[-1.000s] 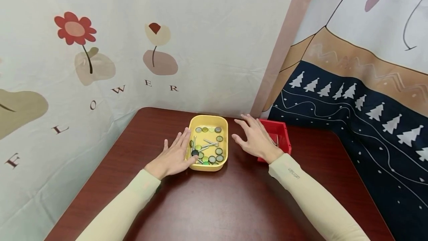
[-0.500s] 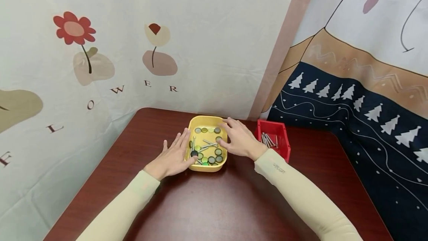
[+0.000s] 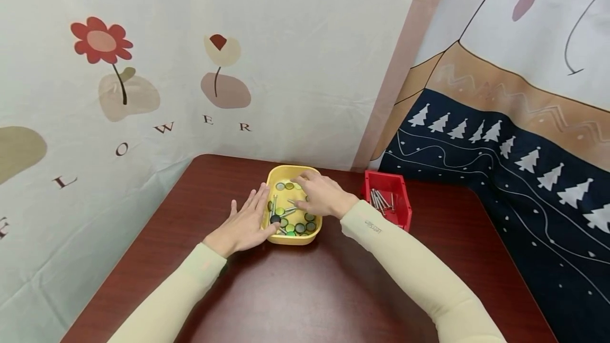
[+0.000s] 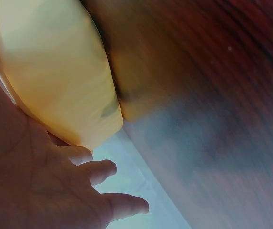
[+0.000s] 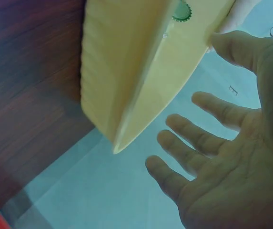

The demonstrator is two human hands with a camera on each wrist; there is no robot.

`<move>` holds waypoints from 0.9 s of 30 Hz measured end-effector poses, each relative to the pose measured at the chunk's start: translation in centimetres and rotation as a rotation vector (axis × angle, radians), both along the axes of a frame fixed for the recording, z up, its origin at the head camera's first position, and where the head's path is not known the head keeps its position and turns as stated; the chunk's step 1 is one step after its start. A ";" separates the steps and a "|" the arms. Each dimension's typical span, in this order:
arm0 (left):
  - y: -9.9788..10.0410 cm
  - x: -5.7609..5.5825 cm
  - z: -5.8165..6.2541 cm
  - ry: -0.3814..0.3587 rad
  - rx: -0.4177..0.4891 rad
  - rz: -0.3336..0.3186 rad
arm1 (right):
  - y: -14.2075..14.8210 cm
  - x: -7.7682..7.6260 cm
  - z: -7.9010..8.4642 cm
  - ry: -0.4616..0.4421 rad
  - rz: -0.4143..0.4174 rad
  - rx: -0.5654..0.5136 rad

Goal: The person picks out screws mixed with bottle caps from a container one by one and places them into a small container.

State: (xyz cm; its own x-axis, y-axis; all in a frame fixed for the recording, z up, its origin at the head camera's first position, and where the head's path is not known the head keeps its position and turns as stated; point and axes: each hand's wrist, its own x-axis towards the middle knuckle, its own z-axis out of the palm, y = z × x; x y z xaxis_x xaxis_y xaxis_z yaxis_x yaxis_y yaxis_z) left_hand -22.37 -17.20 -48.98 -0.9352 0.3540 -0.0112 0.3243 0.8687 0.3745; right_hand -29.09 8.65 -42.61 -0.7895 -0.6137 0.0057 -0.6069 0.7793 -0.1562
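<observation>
A yellow plastic tray (image 3: 293, 241) holds several bottle caps (image 3: 299, 227) and several long silver pieces like screws or bolts (image 3: 288, 210). My left hand (image 3: 240, 229) lies along the tray's left rim with straight fingers, the thumb over the near left corner. In the left wrist view, those fingers (image 4: 98, 172) spread beside the tray's outer wall. Over the tray's right half is my right hand (image 3: 321, 195), thumb and fingertips above the silver pieces. It covers some caps. The right wrist view has its fingers (image 5: 188, 152) spread and relaxed, nothing between them.
A red bin (image 3: 405, 202) stands right of the tray with several silver screw-like pieces (image 3: 378, 200) inside. Both sit toward the back of the dark red wooden table (image 3: 305, 290). Printed cloth (image 3: 305, 68) hangs behind the table and along its right side.
My right hand has moved left, from beside the red bin to over the yellow tray, uncovering the bin's contents. The left hand has stayed at the tray's left rim.
</observation>
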 end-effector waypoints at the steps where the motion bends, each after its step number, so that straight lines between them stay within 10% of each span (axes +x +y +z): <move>1: 0.0 0.0 0.0 -0.002 -0.001 0.001 | -0.3 -0.1 0.0 -0.013 -0.004 0.008; 27: -0.1 0.1 -0.2 0.053 -0.041 0.014 | -5.9 -1.2 -1.4 -0.193 0.060 0.360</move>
